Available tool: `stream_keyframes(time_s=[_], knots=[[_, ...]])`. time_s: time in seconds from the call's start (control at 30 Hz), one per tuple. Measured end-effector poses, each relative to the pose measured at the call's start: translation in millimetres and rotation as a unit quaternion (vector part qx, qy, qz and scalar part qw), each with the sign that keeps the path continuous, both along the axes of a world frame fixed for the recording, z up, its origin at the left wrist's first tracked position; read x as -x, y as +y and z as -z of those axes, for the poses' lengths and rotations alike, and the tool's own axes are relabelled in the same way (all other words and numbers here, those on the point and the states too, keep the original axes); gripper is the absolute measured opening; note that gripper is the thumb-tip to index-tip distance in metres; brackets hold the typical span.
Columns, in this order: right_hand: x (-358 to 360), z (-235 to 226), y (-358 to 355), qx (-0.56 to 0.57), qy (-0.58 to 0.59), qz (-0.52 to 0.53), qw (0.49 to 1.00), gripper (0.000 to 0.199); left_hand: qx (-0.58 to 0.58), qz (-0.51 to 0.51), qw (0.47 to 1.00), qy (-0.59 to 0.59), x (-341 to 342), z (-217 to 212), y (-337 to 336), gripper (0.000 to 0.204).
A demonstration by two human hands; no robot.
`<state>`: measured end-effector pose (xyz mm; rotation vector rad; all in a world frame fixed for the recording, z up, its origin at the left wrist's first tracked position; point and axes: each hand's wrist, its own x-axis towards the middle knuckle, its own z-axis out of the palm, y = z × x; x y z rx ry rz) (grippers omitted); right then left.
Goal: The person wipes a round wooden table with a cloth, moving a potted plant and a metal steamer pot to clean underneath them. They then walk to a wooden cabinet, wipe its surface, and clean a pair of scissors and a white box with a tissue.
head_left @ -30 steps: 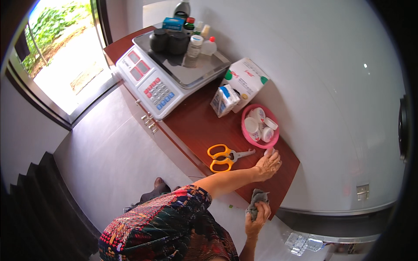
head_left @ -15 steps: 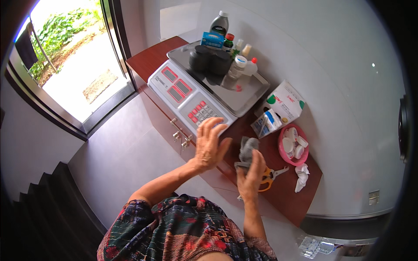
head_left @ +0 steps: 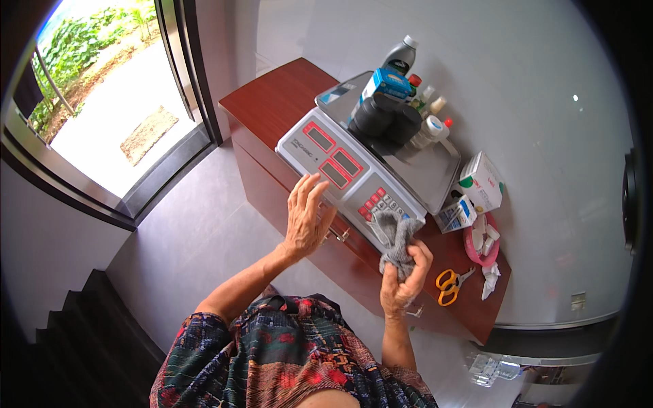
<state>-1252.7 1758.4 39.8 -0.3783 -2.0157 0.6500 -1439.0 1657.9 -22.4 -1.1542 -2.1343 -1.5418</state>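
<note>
My right hand (head_left: pixel 406 280) grips a crumpled grey cloth (head_left: pixel 396 239), which lies over the lower corner of the white scale's keypad (head_left: pixel 381 202). Beside the front edge of the scale (head_left: pixel 297 151), my left hand (head_left: pixel 307 221) is open with its fingers spread and holds nothing. Its fingertips are close to the display panel (head_left: pixel 333 174); whether they touch the housing I cannot tell. On the scale's metal pan (head_left: pixel 430 173) stand two black round containers (head_left: pixel 376 117), a blue box (head_left: pixel 389 83), a grey bottle (head_left: pixel 401 56) and several small bottles.
Orange-handled scissors (head_left: pixel 449 285), a pink basket (head_left: pixel 491 255) of white items, a crumpled tissue (head_left: pixel 490 280) and two boxes, the larger a white carton (head_left: pixel 481 180), sit on the reddish-brown cabinet (head_left: pixel 279 85). A glass door frame (head_left: pixel 178 151) stands at the left.
My right hand has brought the grey cloth from above the cabinet top onto the scale's keypad corner. My left hand has left the keypad and moved left along the front edge. The view has shifted.
</note>
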Motion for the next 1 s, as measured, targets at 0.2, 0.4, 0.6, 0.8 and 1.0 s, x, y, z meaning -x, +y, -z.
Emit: stream_keyframes(time_s=[0.2, 0.4, 0.6, 0.8, 1.0], knots=[[103, -12, -31, -0.065, -0.076, -0.133, 0.986, 0.045, -0.270, 0.318, 0.739, -0.530, -12, -37, -16, 0.051], [122, -20, -36, -0.104, -0.197, -0.261, 0.939, 0.058, -0.372, 0.066, 0.763, -0.524, 43, -45, -25, 0.030], [119, -11, -1, -0.075, -0.165, -0.201, 0.963, 0.045, -0.059, -0.229, 0.970, -0.061, 149, -49, -8, 0.054], [124, -3, 20, -0.049, -0.140, -0.176, 0.973, 0.042, 0.317, 0.082, 0.945, 0.004, 234, -10, 28, 0.047], [146, -1, 12, -0.059, -0.157, -0.116, 0.979, 0.034, 0.334, 0.093, 0.914, 0.213, 258, 7, 85, 0.052]])
